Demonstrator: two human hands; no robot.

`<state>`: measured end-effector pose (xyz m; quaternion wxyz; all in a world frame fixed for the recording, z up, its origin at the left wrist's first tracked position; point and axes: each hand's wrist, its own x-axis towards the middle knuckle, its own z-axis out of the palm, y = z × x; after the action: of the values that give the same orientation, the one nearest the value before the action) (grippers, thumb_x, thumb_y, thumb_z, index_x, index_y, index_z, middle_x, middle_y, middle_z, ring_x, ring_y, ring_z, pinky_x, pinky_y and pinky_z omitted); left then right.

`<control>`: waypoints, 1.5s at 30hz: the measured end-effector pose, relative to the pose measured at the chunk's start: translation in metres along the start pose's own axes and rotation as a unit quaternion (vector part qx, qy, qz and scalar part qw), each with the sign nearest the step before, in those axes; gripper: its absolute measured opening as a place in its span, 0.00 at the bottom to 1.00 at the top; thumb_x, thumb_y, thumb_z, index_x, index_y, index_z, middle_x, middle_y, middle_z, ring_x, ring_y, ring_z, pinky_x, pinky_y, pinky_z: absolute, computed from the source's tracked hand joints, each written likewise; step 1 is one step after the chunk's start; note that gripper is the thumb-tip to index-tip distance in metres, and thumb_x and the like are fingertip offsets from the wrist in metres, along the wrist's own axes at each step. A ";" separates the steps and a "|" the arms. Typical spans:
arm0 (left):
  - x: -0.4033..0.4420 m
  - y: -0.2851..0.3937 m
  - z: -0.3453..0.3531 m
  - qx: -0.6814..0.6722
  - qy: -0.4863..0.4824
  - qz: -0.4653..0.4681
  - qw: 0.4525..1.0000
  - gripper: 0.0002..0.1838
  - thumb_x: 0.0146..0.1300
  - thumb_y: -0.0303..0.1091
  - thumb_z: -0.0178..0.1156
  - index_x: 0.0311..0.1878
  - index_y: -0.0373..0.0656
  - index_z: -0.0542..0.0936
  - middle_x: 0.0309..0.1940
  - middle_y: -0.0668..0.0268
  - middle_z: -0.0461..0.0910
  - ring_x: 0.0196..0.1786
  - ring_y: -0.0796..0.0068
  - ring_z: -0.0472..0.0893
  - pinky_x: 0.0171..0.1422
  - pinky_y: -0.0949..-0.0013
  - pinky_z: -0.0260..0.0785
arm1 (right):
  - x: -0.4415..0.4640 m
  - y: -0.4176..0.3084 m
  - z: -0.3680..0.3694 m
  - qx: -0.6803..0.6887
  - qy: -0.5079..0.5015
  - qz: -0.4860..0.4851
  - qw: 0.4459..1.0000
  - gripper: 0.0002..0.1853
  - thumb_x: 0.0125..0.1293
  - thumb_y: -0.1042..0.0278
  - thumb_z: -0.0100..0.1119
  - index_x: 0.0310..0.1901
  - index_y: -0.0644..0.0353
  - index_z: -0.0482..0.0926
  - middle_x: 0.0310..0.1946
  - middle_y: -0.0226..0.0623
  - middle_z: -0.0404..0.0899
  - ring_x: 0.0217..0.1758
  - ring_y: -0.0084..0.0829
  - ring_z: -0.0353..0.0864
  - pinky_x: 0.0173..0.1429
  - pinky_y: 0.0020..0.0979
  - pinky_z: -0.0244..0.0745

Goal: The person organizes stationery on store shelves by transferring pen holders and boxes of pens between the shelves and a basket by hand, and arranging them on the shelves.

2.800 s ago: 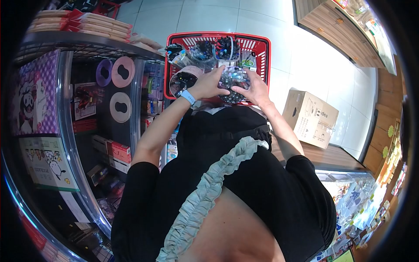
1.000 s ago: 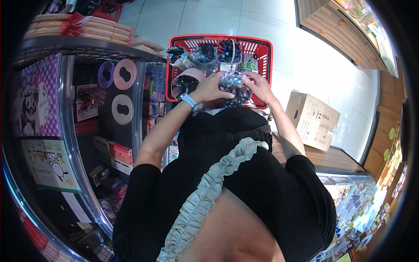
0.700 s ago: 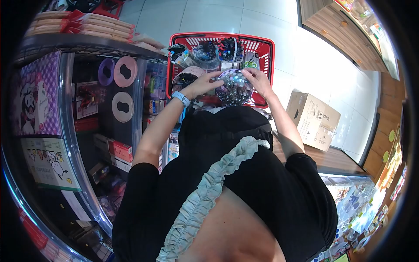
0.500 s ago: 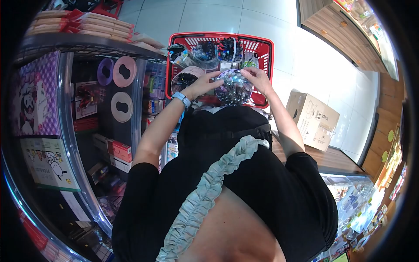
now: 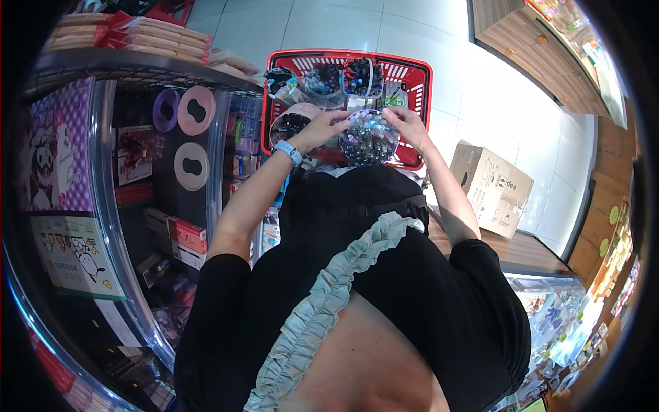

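A round tub packed with small shiny items (image 5: pixel 371 141) stands in the near part of a red basket (image 5: pixel 427 103). My left hand (image 5: pixel 321 130), below a light blue watch, has its fingertips at the tub's left rim. On the upper right rim, my right hand (image 5: pixel 406 127) pinches the edge between thumb and fingers. A pinkish tub with dark contents (image 5: pixel 292 125) is left of my left hand. Behind stand a clear tub of dark items (image 5: pixel 322 81) and another with a white handle (image 5: pixel 362 77). A green and white packet (image 5: pixel 394 97) lies at the right.
A shelf with boxes and packets (image 5: pixel 103 137) runs along the left, with stacked packages (image 5: pixel 165 42) on top. A cardboard box (image 5: pixel 491 189) is on the floor at the right. Wooden drawers (image 5: pixel 528 48) stand at the upper right.
My left hand has drawn back leftward from its wide hold on the tub to the rim. My right hand has moved up from the tub's side to its upper right rim.
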<state>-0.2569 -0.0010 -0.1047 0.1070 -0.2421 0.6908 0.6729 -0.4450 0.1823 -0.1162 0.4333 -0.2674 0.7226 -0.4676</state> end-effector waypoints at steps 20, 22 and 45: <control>-0.029 -0.021 0.015 -0.030 -0.022 -0.083 0.996 0.26 0.65 0.26 0.47 0.67 0.32 0.60 0.42 0.59 0.80 0.41 0.72 0.83 0.42 0.72 0.76 | -0.035 0.023 -0.028 0.086 -0.116 0.060 0.988 0.22 0.68 0.60 0.58 0.60 0.61 0.72 0.30 0.26 0.76 0.31 0.17 0.75 0.36 0.19 0.74; -0.032 -0.017 0.015 -0.103 -0.046 -0.099 0.989 0.27 0.65 0.27 0.48 0.67 0.33 0.61 0.41 0.59 0.81 0.40 0.72 0.83 0.42 0.72 0.76 | -0.033 0.027 -0.031 0.047 -0.124 0.067 0.989 0.24 0.67 0.57 0.58 0.61 0.59 0.71 0.30 0.28 0.76 0.32 0.17 0.76 0.34 0.20 0.74; -0.036 -0.004 0.024 -0.111 0.001 -0.124 0.986 0.22 0.63 0.27 0.50 0.61 0.38 0.69 0.40 0.59 0.80 0.38 0.74 0.81 0.39 0.72 0.75 | -0.021 0.002 -0.006 -0.319 -0.045 -0.057 0.945 0.25 0.65 0.59 0.47 0.62 0.60 0.69 0.36 0.61 0.79 0.44 0.55 0.80 0.51 0.47 0.72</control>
<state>-0.2286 0.0297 -0.0930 0.1611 -0.3369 0.5769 0.7265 -0.4399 0.2025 -0.1091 0.3300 -0.4530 0.7974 -0.2238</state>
